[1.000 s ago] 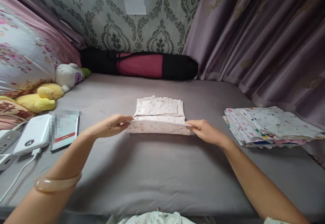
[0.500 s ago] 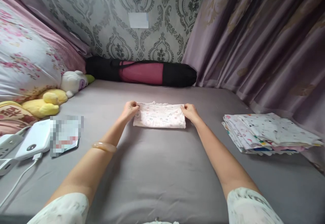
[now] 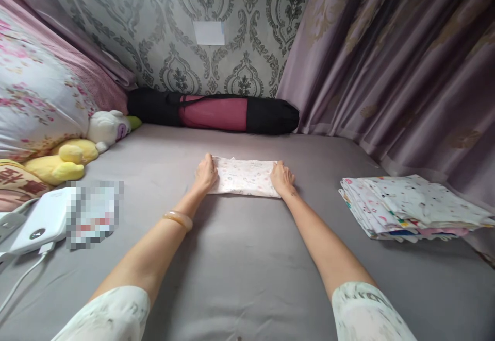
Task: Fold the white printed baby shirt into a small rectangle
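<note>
A small folded pale pink patterned garment (image 3: 244, 176) lies on the grey bed sheet (image 3: 240, 258) in the middle of the view. My left hand (image 3: 206, 172) rests flat on its left end and my right hand (image 3: 282, 177) on its right end, both pressing the cloth down. A pale bangle sits on my left wrist. Fingers of both hands lie extended on the fabric, not closed around it.
A stack of folded printed cloths (image 3: 413, 207) lies at the right by the purple curtain. A black and pink roll bag (image 3: 212, 112) lies against the wall. Plush toys (image 3: 77, 150), a pillow, a white power bank (image 3: 42, 220) with cable and a phone lie at the left.
A second ago both hands lifted the garment's near edge; they folded it away from me, and now lie flat on the ends of the smaller folded piece.
</note>
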`<state>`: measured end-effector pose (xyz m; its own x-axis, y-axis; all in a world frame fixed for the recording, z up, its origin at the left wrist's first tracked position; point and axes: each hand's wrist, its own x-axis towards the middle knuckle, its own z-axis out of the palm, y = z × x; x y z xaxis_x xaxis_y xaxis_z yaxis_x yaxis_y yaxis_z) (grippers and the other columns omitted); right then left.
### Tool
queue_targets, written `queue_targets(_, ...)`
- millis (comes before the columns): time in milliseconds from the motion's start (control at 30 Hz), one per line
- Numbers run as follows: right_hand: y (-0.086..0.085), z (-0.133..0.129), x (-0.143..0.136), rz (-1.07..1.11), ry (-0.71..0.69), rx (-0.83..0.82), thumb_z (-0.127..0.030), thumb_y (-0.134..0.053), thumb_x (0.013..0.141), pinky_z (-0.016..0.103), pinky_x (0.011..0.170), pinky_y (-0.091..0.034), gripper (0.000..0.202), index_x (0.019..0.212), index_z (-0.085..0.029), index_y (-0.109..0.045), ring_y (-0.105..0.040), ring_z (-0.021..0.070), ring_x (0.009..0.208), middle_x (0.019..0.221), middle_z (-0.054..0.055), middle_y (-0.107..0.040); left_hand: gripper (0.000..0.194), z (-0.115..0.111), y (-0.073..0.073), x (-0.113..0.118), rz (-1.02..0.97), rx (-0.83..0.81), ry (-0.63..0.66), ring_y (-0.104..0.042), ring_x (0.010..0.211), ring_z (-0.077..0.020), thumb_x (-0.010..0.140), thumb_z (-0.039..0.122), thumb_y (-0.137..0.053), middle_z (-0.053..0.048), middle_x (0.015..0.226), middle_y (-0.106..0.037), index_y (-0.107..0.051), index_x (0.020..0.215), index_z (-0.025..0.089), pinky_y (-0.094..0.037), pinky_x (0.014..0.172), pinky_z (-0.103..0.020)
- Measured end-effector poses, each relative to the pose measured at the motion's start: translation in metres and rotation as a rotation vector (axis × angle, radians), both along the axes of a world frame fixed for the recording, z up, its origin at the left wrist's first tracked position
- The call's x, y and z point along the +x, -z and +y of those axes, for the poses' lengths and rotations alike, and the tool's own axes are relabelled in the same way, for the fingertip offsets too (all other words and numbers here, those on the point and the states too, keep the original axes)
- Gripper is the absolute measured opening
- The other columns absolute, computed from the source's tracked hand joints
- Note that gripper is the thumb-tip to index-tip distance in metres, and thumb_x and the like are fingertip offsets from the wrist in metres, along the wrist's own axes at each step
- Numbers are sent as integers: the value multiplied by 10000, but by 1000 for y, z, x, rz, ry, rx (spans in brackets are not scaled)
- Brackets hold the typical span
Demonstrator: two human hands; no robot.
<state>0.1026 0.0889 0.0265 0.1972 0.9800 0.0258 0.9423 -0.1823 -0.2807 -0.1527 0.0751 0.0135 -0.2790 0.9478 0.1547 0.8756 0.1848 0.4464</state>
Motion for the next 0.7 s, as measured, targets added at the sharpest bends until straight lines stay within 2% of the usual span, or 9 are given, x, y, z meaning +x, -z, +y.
queue_targets(133, 7, 2, -1, -31, 7, 21, -243, -340, 1094, 385, 875, -490, 286, 1217, -86, -544, -672, 317, 1039, 1084, 209, -686, 258, -1, 4, 1, 84, -32, 19, -655, 1009, -277, 934, 137, -395, -164, 1148, -660, -512, 1161, 171, -452, 812, -336)
queue_targets(267, 6, 3, -2, -26, 42, 19, -259, -396, 1082, 381, 889, -488, 273, 1210, -82, -561, -664, 321, 1058, 1099, 218, -680, 235, 1, 6, 2, 109, -63, 1, -654, 1040, -282, 955, 169, -387, -177, 1170, -659, -526, 1145, 170, -458, 836, -344)
queue_targets(367, 3, 6, 6, 46, 29, 0, -314, -427, 1080, 359, 877, -490, 299, 1196, -93, -591, -658, 318, 1068, 1116, 214, -680, 258, 5, 2, 1, 53, -71, -13, -648, 1067, -288, 984, 248, -372, -198, 1172, -666, -546, 1146, 149, -460, 856, -346)
queue_targets(467, 1, 6, 22, 238, -11, -39, -366, -401, 1087, 277, 777, -497, 343, 1145, -115, -627, -689, 257, 963, 1051, 167, -708, 346, 3, -8, -7, -92, -105, -62, -647, 1064, -281, 977, 370, -423, -193, 1117, -691, -553, 1180, 122, -464, 862, -337)
queue_targets(533, 1, -1, 35, 350, -13, -55, -374, -390, 1084, 231, 665, -477, 352, 1115, -128, -640, -696, 201, 791, 951, 119, -723, 400, -6, -16, -16, -169, -132, -92, -652, 1024, -265, 939, 434, -485, -162, 1058, -707, -568, 1177, 124, -466, 830, -318)
queue_targets(600, 2, -13, 46, 367, -30, -77, -385, -399, 1072, 216, 588, -433, 368, 1033, -136, -667, -660, 171, 659, 836, 81, -715, 390, -21, -22, -28, -185, -148, -81, -653, 953, -249, 883, 475, -543, -125, 988, -710, -616, 1074, 143, -456, 765, -296)
queue_targets(700, 3, -35, 57, 297, -101, -132, -441, -478, 1028, 215, 563, -376, 406, 820, -161, -685, -628, 169, 657, 723, 44, -676, 408, -50, -25, -47, -230, -256, 40, -602, 714, -206, 810, 584, -573, -43, 732, -650, -641, 818, 182, -389, 606, -274)
